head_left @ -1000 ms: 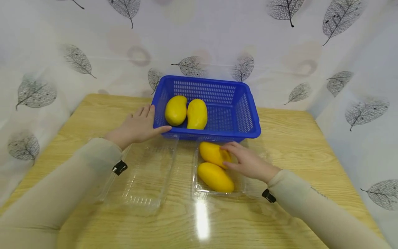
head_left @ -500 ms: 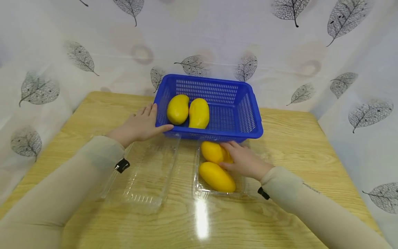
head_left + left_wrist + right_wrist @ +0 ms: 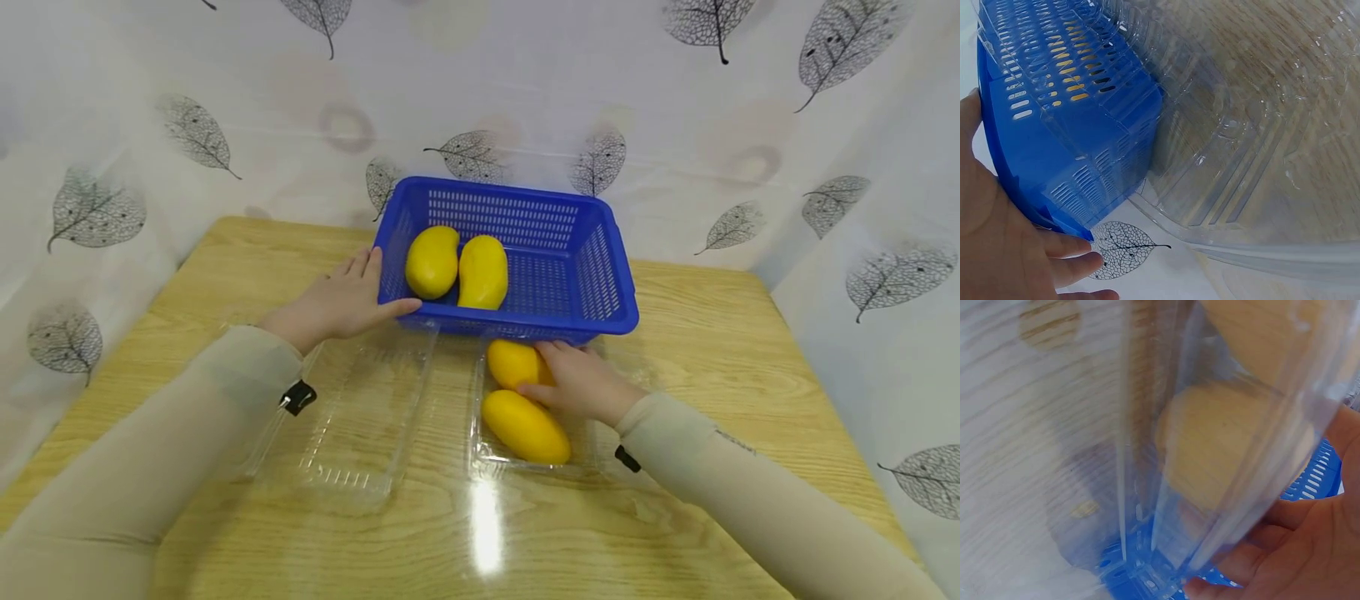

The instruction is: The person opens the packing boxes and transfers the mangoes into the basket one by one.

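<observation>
In the head view, my right hand (image 3: 581,382) reaches into a clear plastic box (image 3: 480,454) and holds the farther of two yellow mangoes (image 3: 513,363), thumb on its near side and fingers at its far side. The nearer mango (image 3: 527,427) lies slantwise in the same box. The right wrist view catches the held mango (image 3: 1210,440) through the box wall, with fingers curling behind it. My left hand (image 3: 337,296) rests at the front left corner of a blue basket (image 3: 525,323); its thumb lies along the front rim and its fingers extend beside the outer wall.
Two more mangoes (image 3: 432,262) sit side by side in the basket's left half. Another clear plastic container (image 3: 360,417) lies on the wooden table (image 3: 315,550), below my left hand. A leaf-patterned cloth (image 3: 525,83) hangs behind the table.
My right hand has slid left, farther over the back mango, and its thumb has moved down between the two mangoes. The left hand stays on the basket. The head view has shifted slightly.
</observation>
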Demonstrator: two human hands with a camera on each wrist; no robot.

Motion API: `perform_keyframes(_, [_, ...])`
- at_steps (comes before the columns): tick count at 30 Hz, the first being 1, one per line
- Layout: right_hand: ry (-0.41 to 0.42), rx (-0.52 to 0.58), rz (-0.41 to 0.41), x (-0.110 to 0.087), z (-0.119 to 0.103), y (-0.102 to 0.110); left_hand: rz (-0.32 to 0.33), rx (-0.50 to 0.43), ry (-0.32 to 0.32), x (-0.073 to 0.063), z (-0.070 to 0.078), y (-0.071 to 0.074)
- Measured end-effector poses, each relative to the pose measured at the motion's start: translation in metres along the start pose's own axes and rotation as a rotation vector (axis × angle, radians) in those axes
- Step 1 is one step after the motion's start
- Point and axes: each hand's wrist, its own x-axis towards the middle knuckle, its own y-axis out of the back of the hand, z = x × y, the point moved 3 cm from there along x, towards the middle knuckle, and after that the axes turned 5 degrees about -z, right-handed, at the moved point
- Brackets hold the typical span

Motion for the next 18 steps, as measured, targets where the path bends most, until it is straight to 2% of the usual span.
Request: perform_keyframes(18, [-0.016, -0.017, 0.064, 0.0072, 0.0001, -0.0026, -0.017, -0.007, 0.000, 0.0006, 0.0003, 0.0006])
